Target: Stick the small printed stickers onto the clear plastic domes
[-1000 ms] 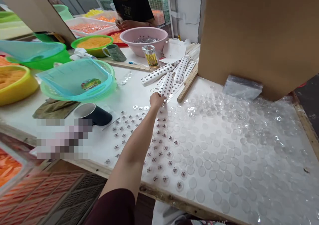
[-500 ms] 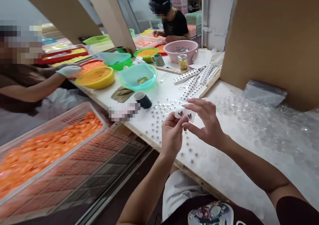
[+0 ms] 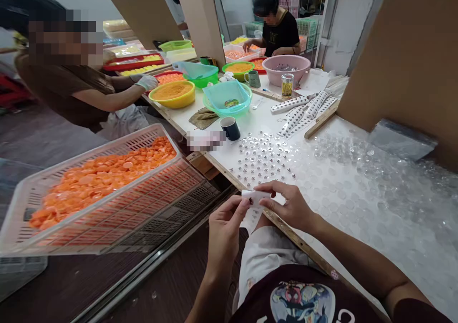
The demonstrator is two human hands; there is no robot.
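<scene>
Between my hands, at the table's front edge, is a white sticker strip (image 3: 256,197) with small dark prints. Its lower part hangs down over the edge above my lap. My left hand (image 3: 225,223) pinches the strip's left end between thumb and fingers. The right hand (image 3: 291,207) has its thumb and index finger closed on the strip's right side. Just beyond them, clear round discs bearing small dark stickers (image 3: 263,160) lie spread on the white table (image 3: 218,153). Plain clear discs (image 3: 331,184) cover the tabletop to the right.
A dark mug (image 3: 230,128), printed sticker sheets (image 3: 304,110) and a teal basin (image 3: 228,96) stand farther back. To the left is a white crate (image 3: 103,201) of orange discs. A gloved co-worker (image 3: 96,94) sits left; another person (image 3: 277,32) works opposite. Cardboard (image 3: 411,70) stands at right.
My view has swung left and shows more of the crate. Both hands have come down with the strip to the table's front edge. My right fingers have closed from a wider spread.
</scene>
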